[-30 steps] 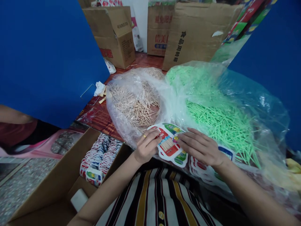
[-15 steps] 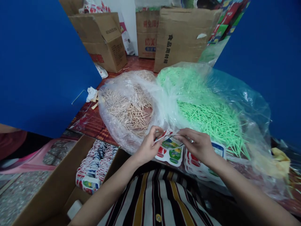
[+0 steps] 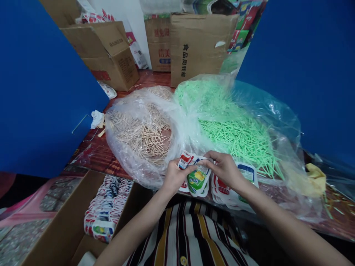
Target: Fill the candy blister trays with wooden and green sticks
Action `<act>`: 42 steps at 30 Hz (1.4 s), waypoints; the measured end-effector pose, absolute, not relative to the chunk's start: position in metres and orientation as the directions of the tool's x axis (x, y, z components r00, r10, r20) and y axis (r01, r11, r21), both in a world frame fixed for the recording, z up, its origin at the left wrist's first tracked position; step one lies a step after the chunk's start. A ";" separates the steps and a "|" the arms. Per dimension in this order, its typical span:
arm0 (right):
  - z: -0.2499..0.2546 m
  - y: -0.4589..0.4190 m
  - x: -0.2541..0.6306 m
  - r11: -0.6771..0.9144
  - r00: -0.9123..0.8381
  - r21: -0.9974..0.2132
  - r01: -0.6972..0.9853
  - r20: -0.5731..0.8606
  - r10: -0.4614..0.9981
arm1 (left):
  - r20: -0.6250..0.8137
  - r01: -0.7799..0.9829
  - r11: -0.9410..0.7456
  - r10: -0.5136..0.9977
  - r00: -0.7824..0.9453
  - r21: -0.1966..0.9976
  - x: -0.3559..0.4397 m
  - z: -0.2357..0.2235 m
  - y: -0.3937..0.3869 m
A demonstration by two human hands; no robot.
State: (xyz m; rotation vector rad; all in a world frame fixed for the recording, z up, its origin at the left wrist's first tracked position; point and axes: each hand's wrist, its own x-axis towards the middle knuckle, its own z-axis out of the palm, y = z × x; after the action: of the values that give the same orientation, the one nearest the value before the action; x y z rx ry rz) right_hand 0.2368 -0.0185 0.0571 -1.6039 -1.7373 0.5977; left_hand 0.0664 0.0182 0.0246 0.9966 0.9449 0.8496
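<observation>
Between my two hands is a soda-printed packet (image 3: 197,178), its green Sprite picture facing up and a red-and-white part at its left. My left hand (image 3: 174,176) pinches its left side with thumb and fingers. At the upper right edge, my right hand (image 3: 224,168) has the packet between thumb and fingertips. Beneath and beside my right hand lies a stack of similar packets (image 3: 222,192), partly covered by it. More packets lie under the held one, mostly hidden.
Behind my hands are a clear bag of pale wooden-looking sticks (image 3: 144,133) and a bag of light green sticks (image 3: 238,136). At lower left, an open carton (image 3: 58,225) holds rows of packets (image 3: 108,207). Cardboard boxes (image 3: 202,48) stand behind, between blue panels (image 3: 299,55).
The packet has turned from nearly edge-on to face up, showing its Sprite print. Both hands keep their grip on it. The whole view has shifted slightly.
</observation>
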 end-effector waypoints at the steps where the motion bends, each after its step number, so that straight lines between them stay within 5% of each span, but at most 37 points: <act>1: 0.057 -0.019 0.238 0.131 0.004 -0.743 0.657 0.177 0.984 | -0.235 -0.152 0.308 0.899 0.368 0.939 0.067 0.025 0.018; 10: 0.051 -0.019 0.248 0.215 -0.039 -0.754 0.621 0.244 0.969 | -0.285 -0.164 0.375 0.869 0.404 0.912 0.076 0.020 0.017; 18: 0.052 -0.021 0.249 0.171 -0.070 -0.830 0.531 0.159 0.985 | -0.222 -0.128 0.289 0.897 0.383 0.949 0.074 0.016 0.017; 22: 0.064 -0.016 0.279 0.158 0.057 -0.837 0.525 0.219 0.974 | -0.259 -0.096 0.305 0.908 0.330 0.947 0.069 0.014 0.016; 25: 0.069 -0.001 0.324 0.022 0.275 -0.734 0.678 0.282 0.919 | -0.286 -0.088 0.328 0.905 0.315 0.941 0.066 0.012 0.015; 28: 0.065 0.017 0.368 -0.295 0.390 -0.410 0.863 0.173 0.904 | -0.290 -0.095 0.331 0.908 0.302 0.939 0.064 0.009 0.014; 31: 0.055 0.033 0.390 -0.362 0.373 -0.175 0.916 0.034 0.927 | -0.285 -0.104 0.326 0.915 0.286 0.940 0.065 0.007 0.013; 42: 0.037 0.123 0.341 -0.208 0.205 -0.031 0.978 -0.082 0.975 | -0.344 -0.106 0.380 0.904 0.255 0.919 0.071 0.009 0.010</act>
State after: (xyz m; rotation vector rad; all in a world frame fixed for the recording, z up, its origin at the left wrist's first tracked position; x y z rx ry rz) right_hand 0.3406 0.1228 0.0373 -2.4598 -1.9933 0.1323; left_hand 0.0713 0.0095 0.0087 0.9289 1.0862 0.8396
